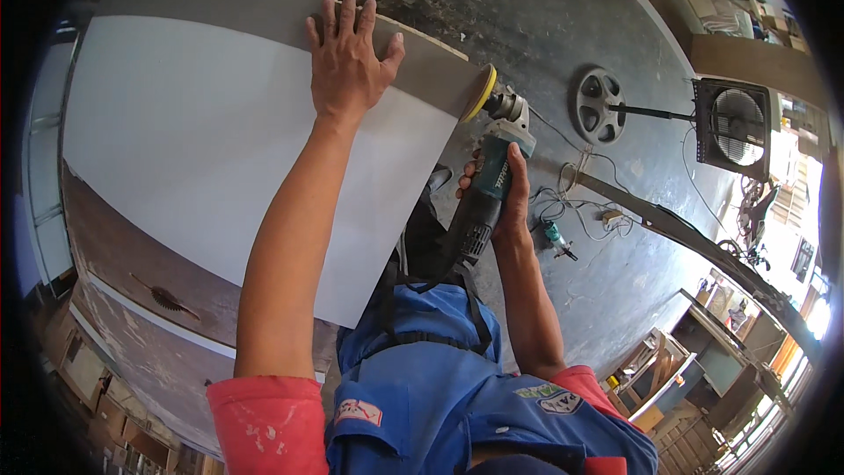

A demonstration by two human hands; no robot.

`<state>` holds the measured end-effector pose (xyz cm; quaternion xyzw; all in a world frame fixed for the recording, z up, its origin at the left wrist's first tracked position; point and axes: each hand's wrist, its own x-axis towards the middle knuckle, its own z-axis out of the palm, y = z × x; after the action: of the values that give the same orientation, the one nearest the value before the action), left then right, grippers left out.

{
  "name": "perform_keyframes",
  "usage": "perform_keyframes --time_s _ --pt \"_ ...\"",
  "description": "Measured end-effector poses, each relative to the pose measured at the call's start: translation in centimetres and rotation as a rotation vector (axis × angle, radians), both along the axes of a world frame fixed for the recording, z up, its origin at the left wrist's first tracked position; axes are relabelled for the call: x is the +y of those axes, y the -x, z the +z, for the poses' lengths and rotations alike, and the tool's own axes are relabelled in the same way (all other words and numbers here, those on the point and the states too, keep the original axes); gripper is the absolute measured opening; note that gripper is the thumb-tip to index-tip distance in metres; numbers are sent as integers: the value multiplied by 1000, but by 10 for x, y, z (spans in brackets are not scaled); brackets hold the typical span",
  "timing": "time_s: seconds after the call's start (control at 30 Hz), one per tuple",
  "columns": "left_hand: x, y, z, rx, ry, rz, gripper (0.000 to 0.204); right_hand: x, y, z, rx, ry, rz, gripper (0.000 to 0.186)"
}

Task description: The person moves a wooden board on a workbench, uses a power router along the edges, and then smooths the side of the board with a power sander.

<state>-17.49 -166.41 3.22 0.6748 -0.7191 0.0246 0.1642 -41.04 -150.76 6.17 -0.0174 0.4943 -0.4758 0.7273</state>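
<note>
My left hand (350, 70) lies palm down, fingers spread, on the dark grey strip along the far edge of a white panel (176, 114). My right hand (512, 189) grips a teal and black angle grinder (498, 158), thumb along its body. Its round yellow pad (481, 93) is at the panel's right end, by the grey strip; whether it touches the edge I cannot tell. The panel rests on a brown, paint-smeared work surface (132, 246).
The grey floor (633, 273) holds tangled cords, a small teal power tool (556, 240) and a long bar (651, 209). A standing fan (731, 123) with a round base is at right. Wood pieces (668, 369) are piled at lower right; a brush (165, 297) lies on the work surface.
</note>
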Motion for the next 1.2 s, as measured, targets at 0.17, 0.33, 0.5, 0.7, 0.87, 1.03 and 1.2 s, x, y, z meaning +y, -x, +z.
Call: perform_keyframes --time_s 0.17,0.33,0.5,0.7,0.87,1.03,1.2 --pt "-2 1 4 -6 -13 -6 60 11 -3 -4 1 -14 22 59" --pt "-4 2 4 -9 -30 0 61 18 -4 -6 -95 -62 -20 56" --pt "-1 0 2 -57 -35 -10 62 3 4 -6 -50 -80 1 57" --pt "-4 2 5 -45 -32 -38 63 34 -5 -2 -96 -150 47 57" --pt "-3 -3 2 28 -1 -132 61 66 -9 -11 -188 -159 -116 54" --pt "19 55 18 117 -58 -564 63 80 13 -28 -122 -196 -190 56" --pt "1 103 27 120 -105 -398 32 91 37 -30 -29 -168 -270 59"
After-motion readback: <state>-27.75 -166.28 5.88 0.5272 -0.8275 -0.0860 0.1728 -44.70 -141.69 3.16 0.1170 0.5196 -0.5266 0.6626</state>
